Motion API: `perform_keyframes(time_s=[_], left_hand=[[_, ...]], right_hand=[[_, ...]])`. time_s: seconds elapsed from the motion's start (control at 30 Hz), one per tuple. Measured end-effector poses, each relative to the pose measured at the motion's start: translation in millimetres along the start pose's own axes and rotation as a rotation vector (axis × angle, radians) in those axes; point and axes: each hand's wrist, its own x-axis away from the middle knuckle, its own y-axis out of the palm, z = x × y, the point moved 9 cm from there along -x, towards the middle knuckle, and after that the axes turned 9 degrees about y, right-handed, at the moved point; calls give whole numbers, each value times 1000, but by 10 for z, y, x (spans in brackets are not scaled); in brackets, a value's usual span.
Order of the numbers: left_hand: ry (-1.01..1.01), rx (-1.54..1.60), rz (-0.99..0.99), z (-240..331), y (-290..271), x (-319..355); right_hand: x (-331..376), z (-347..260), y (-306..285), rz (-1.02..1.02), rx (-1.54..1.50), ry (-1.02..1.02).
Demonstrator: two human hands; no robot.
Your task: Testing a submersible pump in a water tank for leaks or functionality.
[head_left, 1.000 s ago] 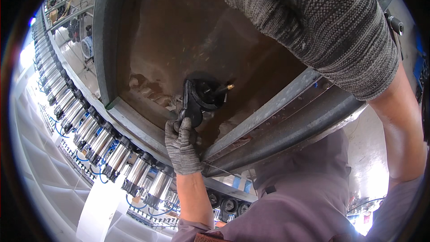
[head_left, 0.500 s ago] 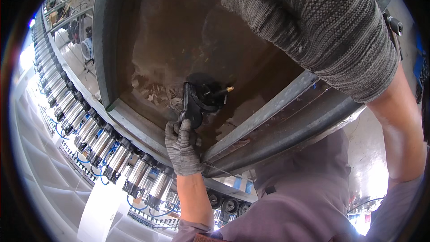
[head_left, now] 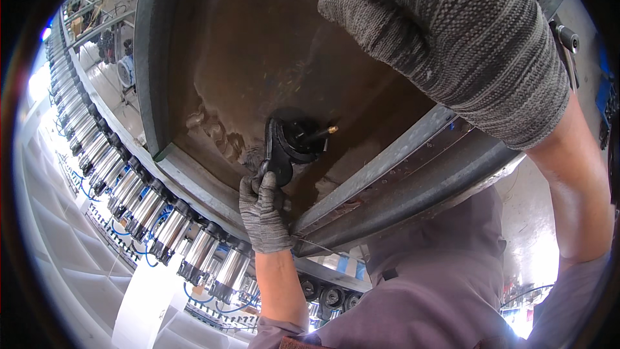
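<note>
My left hand [head_left: 263,213], in a grey knitted glove, grips the near end of a black plastic part [head_left: 279,155] between thumb and fingers. The part has a rounded body, partly in the brownish water [head_left: 258,39] of a metal tank. From its side sticks a short stem with a brass-coloured tip [head_left: 332,129]. Close to the camera at the upper right is my right hand [head_left: 452,39], gloved alike, with its fingers curled in. Whatever it may hold is hidden behind the glove and the picture's upper edge.
The tank's metal rim [head_left: 381,165] runs between my body and the water. Along the left curves a row of shiny metal cylinders [head_left: 197,252] with black ends and blue tubes. A metal tool with a round socket-like end [head_left: 568,39] is beyond my right wrist.
The ripples beside the black part have spread and changed shape, and dark water no longer rises over its far edge. Both hands have stayed almost in place.
</note>
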Motion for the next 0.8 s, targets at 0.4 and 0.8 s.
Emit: perform_keyframes(time_s=[0.4,0.8], left_hand=[[55,148,-73,242,113,-182],[113,41,-358,141,456,-473]], right_hand=[[33,97,-31,25,23,166],[-15,128,63,-41,99,181]])
